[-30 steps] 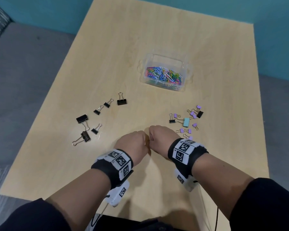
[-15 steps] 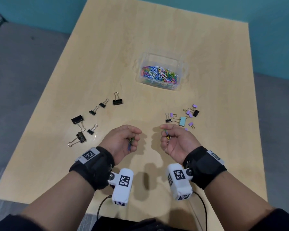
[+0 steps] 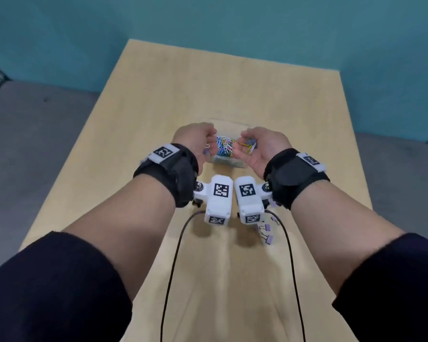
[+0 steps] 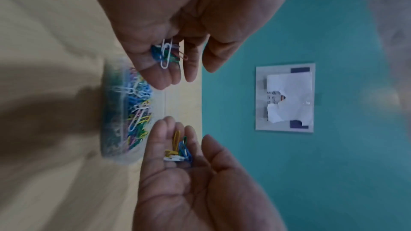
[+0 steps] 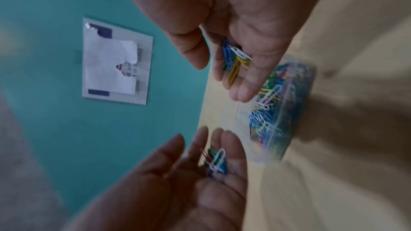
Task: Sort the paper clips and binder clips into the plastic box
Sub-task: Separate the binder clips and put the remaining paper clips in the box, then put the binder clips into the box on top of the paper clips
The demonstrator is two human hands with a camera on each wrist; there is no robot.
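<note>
The clear plastic box (image 3: 229, 164) sits mid-table, heaped with coloured paper clips (image 3: 224, 146). Both hands hover just above it with the palms facing each other. My left hand (image 3: 209, 141) is cupped, its fingers nearly straight and the thumb apart. A small bunch of white, blue and green clips (image 4: 165, 53) lies loose on those fingers. My right hand (image 3: 245, 144) is spread the same way and carries yellow, blue and white clips (image 5: 233, 57) on its fingers. Neither thumb presses on the clips.
A few purple binder clips (image 3: 266, 229) lie on the wooden table (image 3: 294, 119) below my right wrist camera. My left forearm covers the area where the black binder clips lay. Two cables hang toward the near edge. A teal wall stands behind the table.
Both hands have moved forward from the near table to above the box. Their fingers have loosened from closed fists round the clips. The head camera has tilted up.
</note>
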